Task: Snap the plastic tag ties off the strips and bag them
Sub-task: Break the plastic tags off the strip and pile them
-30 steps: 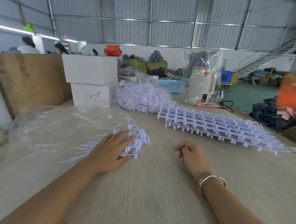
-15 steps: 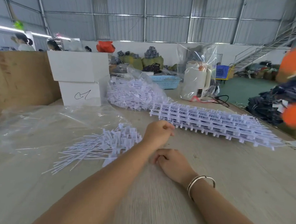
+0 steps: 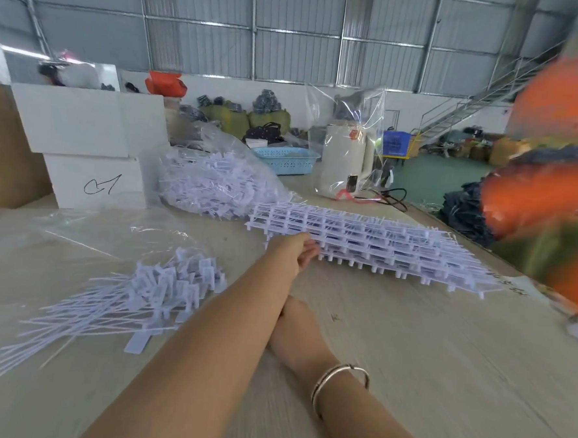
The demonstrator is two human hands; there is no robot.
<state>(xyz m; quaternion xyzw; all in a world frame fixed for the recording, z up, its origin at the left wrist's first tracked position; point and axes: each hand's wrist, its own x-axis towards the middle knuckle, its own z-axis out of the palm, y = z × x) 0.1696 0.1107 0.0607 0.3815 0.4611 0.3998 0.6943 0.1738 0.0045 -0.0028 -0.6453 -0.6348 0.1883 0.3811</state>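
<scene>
Wide wooden table (image 3: 424, 362), and across its far half lies the long stack of white tag strips (image 3: 380, 248), with a heap of loose snapped ties (image 3: 161, 289) lying nearer on the left beside the clear bag (image 3: 59, 238). Left hand (image 3: 296, 249) reaches the stack's near end, fingers curled at its edge, though an actual grip can't be made out. Right hand (image 3: 295, 315) lies mostly hidden under the left forearm, fingers unreadable.

Both forearms are bare, with no sleeves in view. The right wrist carries a thin silver-coloured metal bangle (image 3: 340, 384), round in section, sitting loosely. No rings, watch or gloves show on the left hand (image 3: 294, 251).
</scene>
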